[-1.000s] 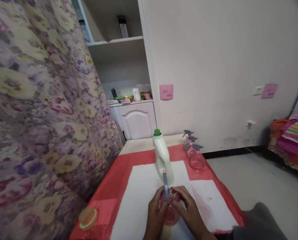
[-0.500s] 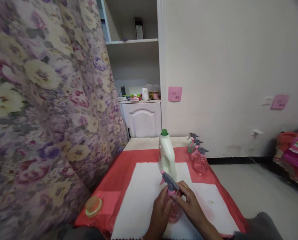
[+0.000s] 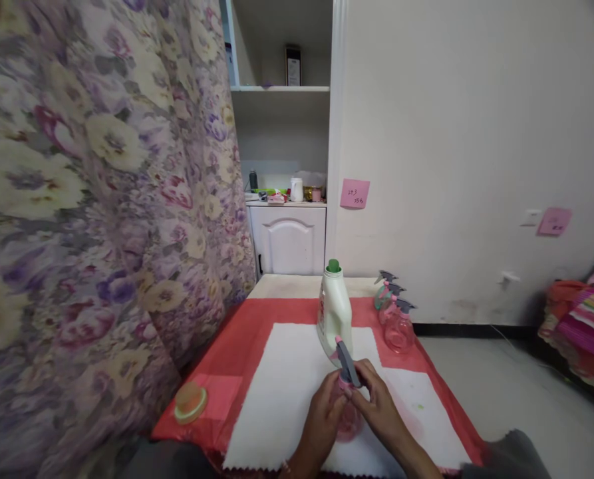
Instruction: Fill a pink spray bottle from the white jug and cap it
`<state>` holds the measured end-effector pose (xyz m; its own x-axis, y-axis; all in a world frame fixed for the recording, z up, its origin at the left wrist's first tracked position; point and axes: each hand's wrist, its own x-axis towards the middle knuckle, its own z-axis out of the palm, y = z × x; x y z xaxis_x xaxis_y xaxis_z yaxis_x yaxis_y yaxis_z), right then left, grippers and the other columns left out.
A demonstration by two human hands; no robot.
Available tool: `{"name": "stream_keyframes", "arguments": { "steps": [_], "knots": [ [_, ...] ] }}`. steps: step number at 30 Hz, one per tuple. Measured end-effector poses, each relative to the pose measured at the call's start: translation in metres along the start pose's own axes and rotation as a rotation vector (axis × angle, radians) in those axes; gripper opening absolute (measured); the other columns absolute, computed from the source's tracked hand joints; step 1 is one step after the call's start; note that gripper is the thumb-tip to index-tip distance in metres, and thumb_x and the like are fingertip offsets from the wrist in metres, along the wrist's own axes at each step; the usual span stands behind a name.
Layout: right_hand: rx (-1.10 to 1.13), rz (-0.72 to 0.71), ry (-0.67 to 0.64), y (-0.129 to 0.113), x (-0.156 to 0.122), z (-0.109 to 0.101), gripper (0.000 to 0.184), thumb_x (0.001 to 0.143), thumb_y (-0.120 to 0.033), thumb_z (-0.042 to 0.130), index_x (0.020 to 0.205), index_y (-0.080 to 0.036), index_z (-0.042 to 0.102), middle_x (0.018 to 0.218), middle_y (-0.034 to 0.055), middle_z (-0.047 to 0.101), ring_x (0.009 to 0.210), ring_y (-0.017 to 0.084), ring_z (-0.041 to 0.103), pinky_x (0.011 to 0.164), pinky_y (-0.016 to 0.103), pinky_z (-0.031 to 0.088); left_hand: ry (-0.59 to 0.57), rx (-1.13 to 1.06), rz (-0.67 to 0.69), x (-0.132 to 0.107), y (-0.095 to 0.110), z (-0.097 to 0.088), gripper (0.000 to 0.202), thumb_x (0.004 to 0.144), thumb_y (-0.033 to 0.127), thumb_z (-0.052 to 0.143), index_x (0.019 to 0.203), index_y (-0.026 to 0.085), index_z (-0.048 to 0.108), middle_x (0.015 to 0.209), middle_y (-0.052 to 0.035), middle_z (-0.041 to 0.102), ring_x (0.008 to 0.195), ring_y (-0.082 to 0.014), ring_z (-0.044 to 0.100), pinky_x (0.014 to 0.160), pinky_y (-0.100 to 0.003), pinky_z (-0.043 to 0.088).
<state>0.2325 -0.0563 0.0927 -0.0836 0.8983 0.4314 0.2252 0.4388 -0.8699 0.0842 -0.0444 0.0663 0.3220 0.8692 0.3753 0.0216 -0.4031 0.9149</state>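
Note:
A pink see-through spray bottle (image 3: 349, 426) with a grey and pink trigger head stands upright on the white cloth (image 3: 271, 399), close to me. My left hand (image 3: 321, 412) is wrapped round the bottle's left side below the neck. The fingers of my right hand (image 3: 374, 402) are closed at the pink collar of the spray head (image 3: 347, 364). Just behind stands a pale green jug (image 3: 335, 306) with a green top, and the spray head overlaps its lower part in view.
Several more spray bottles (image 3: 399, 329) stand in a row at the table's right edge. A round tan object with a pale rim (image 3: 191, 402) lies at the left front on the red cover (image 3: 217, 362). A floral curtain (image 3: 127, 233) hangs along the left.
The spray head has turned, its nozzle swinging from the left towards the jug. Both hands stay at the bottle. The whole view has shifted slightly.

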Motion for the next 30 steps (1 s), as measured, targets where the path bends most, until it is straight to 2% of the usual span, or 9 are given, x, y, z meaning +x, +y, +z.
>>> {"name": "stream_keyframes", "arguments": {
  "steps": [3,6,9,13,18,26,30],
  "knots": [
    [-0.026,-0.017,-0.031,-0.002,0.002,-0.002,0.012,0.086,-0.025,0.057,0.095,-0.021,0.063,0.089,0.0019,0.054,0.085,0.02,0.053,0.077,0.031,0.043,0.012,-0.002,-0.017,0.0,0.0,0.0,0.04,0.087,0.028,0.055,0.126,0.019,0.055,0.129,-0.0091,0.064,0.119,-0.0246,0.058,0.105,-0.038,0.042],
    [-0.029,-0.013,-0.005,-0.003,0.004,-0.003,0.015,0.079,-0.018,0.058,0.092,-0.021,0.065,0.087,0.0013,0.054,0.083,0.02,0.053,0.074,0.03,0.043,0.007,-0.011,-0.005,0.001,0.001,-0.001,0.04,0.086,0.026,0.055,0.125,0.02,0.055,0.128,-0.0079,0.065,0.12,-0.0241,0.057,0.106,-0.038,0.041],
    [-0.054,0.026,0.032,-0.004,0.005,-0.003,0.021,0.07,-0.01,0.058,0.086,-0.021,0.065,0.082,-0.0002,0.053,0.079,0.019,0.052,0.071,0.029,0.042,-0.013,-0.026,-0.001,0.001,0.002,-0.003,0.044,0.081,0.018,0.056,0.125,0.021,0.055,0.128,-0.0059,0.065,0.119,-0.0234,0.058,0.106,-0.037,0.041],
    [-0.07,0.081,0.07,-0.003,0.006,0.0,0.022,0.064,-0.009,0.058,0.081,-0.021,0.065,0.077,-0.0016,0.052,0.073,0.018,0.051,0.068,0.028,0.04,-0.015,-0.06,-0.028,0.003,0.004,-0.005,0.053,0.073,0.008,0.055,0.125,0.021,0.054,0.129,-0.0061,0.064,0.121,-0.0234,0.057,0.108,-0.038,0.04],
    [-0.042,0.116,0.118,0.003,0.005,0.004,0.02,0.063,-0.012,0.057,0.081,-0.02,0.062,0.073,-0.0027,0.048,0.07,0.017,0.049,0.066,0.028,0.04,-0.004,-0.085,-0.046,0.004,0.003,-0.003,0.057,0.069,0.005,0.054,0.124,0.021,0.053,0.129,-0.0059,0.064,0.122,-0.0231,0.056,0.109,-0.038,0.039],
    [0.032,0.084,-0.04,-0.004,0.012,-0.012,0.013,0.069,-0.022,0.065,0.081,-0.019,0.07,0.077,-0.0013,0.057,0.071,0.016,0.052,0.065,0.027,0.042,0.03,0.008,-0.051,0.001,0.0,-0.003,0.052,0.073,0.011,0.058,0.123,0.02,0.056,0.127,-0.0069,0.065,0.12,-0.0246,0.057,0.107,-0.039,0.04],
    [0.012,0.072,-0.006,-0.004,0.012,-0.01,0.012,0.069,-0.019,0.065,0.08,-0.019,0.071,0.076,-0.0016,0.056,0.071,0.016,0.053,0.065,0.026,0.041,0.063,-0.004,-0.078,0.002,-0.001,-0.002,0.052,0.072,0.013,0.06,0.124,0.019,0.056,0.129,-0.0081,0.064,0.122,-0.0252,0.057,0.109,-0.04,0.04]
  ]
}}
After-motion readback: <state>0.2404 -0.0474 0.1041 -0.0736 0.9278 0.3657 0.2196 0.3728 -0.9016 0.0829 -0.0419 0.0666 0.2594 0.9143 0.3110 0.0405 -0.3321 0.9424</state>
